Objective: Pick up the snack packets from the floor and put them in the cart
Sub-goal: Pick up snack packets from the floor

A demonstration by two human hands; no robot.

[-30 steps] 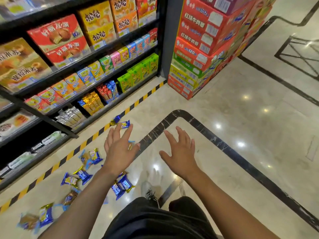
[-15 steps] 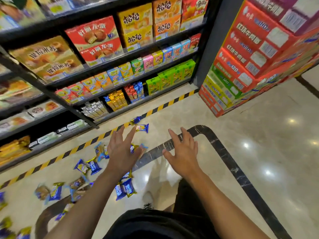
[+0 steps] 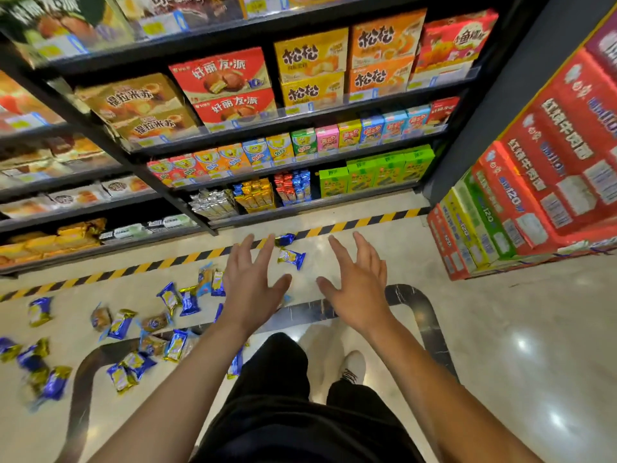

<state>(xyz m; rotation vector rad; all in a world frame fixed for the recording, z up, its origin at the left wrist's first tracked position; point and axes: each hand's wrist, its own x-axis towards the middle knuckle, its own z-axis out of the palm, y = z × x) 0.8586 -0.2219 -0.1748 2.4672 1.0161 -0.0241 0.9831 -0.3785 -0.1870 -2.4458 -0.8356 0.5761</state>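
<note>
- The snack packets (image 3: 120, 324) were small, crinkled blue-and-gold foil pillows, strewn loosely over the floor (image 3: 500, 329) just in front of the shelf unit (image 3: 267, 128).
- The floor was glossy pale stone with a dark marbled inlay curve and a yellow-black striped strip along the shelf unit's foot.
- The left hand (image 3: 247, 289) and right hand (image 3: 359, 289) both hung splayed and empty, in front of the shelf unit.
- Glossy red, green and yellow cartons (image 3: 521, 202) stood stacked right of the shelf unit.
</note>
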